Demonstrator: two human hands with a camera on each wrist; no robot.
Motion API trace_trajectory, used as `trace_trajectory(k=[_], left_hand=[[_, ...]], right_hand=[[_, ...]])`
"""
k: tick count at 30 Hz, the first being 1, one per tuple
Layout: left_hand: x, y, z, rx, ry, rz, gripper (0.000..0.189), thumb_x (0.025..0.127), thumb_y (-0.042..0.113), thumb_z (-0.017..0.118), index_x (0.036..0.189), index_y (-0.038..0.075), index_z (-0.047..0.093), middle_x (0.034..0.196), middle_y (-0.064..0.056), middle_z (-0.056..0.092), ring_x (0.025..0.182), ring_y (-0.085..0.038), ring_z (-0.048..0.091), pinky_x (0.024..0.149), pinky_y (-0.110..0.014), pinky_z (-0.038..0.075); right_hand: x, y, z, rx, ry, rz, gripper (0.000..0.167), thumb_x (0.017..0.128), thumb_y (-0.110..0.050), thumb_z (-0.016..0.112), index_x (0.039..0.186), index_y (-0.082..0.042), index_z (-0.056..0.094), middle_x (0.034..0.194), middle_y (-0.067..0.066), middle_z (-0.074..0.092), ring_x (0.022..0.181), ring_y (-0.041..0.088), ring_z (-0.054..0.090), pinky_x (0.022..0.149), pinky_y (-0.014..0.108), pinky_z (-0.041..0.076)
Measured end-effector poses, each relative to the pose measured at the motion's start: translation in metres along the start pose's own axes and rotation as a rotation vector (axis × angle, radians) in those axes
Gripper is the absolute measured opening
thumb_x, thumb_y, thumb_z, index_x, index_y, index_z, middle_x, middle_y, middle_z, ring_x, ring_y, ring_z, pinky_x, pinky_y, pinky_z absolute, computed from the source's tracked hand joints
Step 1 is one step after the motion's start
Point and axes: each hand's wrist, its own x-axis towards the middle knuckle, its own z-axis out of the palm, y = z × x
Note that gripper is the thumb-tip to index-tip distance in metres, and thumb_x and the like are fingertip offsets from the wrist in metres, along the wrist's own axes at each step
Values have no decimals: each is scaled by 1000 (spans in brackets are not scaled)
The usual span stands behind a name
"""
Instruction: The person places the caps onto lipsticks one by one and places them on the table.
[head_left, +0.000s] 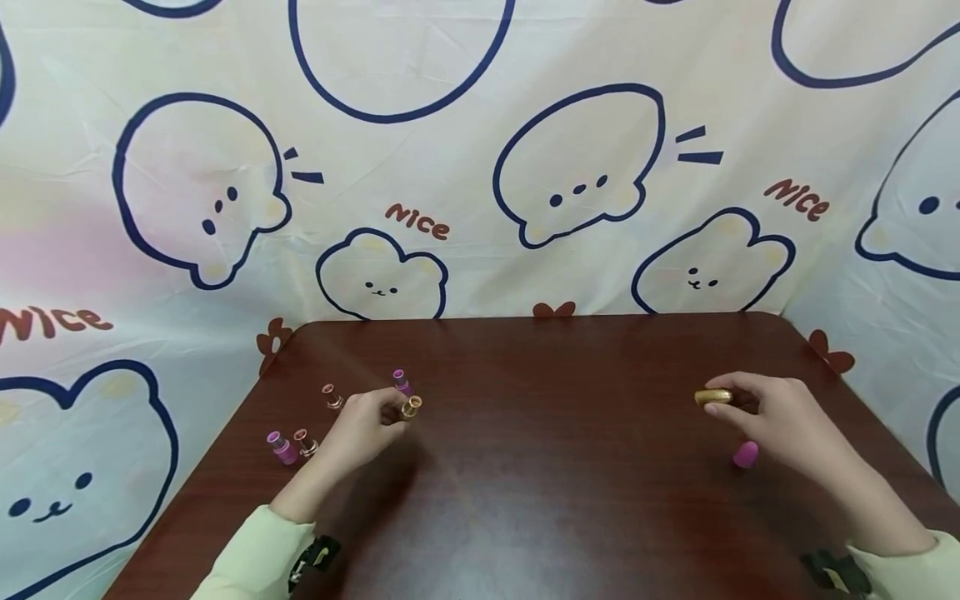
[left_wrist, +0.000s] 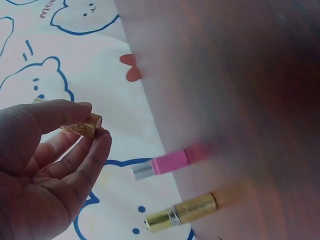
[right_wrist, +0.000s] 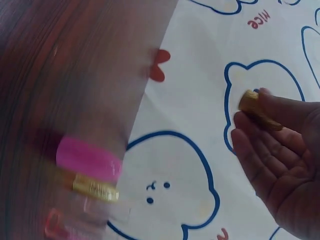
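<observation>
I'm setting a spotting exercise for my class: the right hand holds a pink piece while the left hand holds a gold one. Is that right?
No: the right hand holds a gold piece, not pink, as the head view shows. The rest stands.

Reddish-brown, grained worktop (head_left: 525, 500); behind it, whitish cloth (head_left: 465, 158) with navy bear outlines (head_left: 382, 275); on it, magenta tubes (head_left: 284, 451); above it, gold pieces (head_left: 715, 397).

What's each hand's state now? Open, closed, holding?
Left hand: closed, holding a gold lipstick tube.
Right hand: closed, holding a gold cylindrical piece.
</observation>
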Motion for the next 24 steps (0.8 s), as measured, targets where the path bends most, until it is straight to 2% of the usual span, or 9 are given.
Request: trace_trajectory(k=[4,8,9,12,15,16,19,24], left_hand=[[5,5,2,-28,19,30,16,79,-3,76,92,4,71,82,-1,69,73,-14,65,66,-30,53],[10,11,4,-44,30,46,18,81,-1,76,97,5,73,85,0,69,74,-13,65,68,-34,54],[12,12,4,-40,32,52,18,81,0,76,98,5,73,84,0,69,74,-12,65,74,-35,54],[16,18,6,-21,38,67,19,83,3,76,101,6,74,84,3,66,75,-12,61,75,-38,53],[21,22,7,-3,47,92,20,84,4,75,103,5,73,83,2,63,75,-13,57,74,-38,51],[23,24,8,0,50,96,20,84,4,75,104,5,73,84,2,62,75,-14,56,69,-36,50],[27,28,9,-9,53,116,21,84,3,74,106,5,73,87,0,62,76,-15,57,68,-33,50],[34,35,9,-50,34,104,22,86,4,73,108,5,73,93,-3,62,80,-15,60,70,-31,52]], right_hand=[[6,-7,9,46,81,-31,24,83,-16,78,104,-7,71,88,6,70,68,18,56,57,24,50],[11,-12,16,71,128,-46,25,84,-19,78,105,-7,71,89,8,71,67,19,57,55,25,50],[13,-13,17,79,132,-48,25,84,-19,78,105,-7,71,89,8,71,68,19,57,55,24,50],[16,-14,20,102,137,-45,25,86,-21,76,105,-7,71,89,8,70,70,20,57,56,24,50],[20,-16,24,119,146,-45,25,87,-24,75,105,-7,71,88,7,70,70,21,56,55,24,49],[21,-17,25,128,151,-46,26,87,-24,75,105,-7,71,88,7,70,70,21,56,55,25,49],[25,-19,28,161,158,-48,27,88,-27,73,106,-7,71,88,6,70,69,22,56,54,25,49],[31,-22,33,210,165,-44,29,89,-29,72,109,-8,70,89,6,70,69,21,56,53,26,49]])
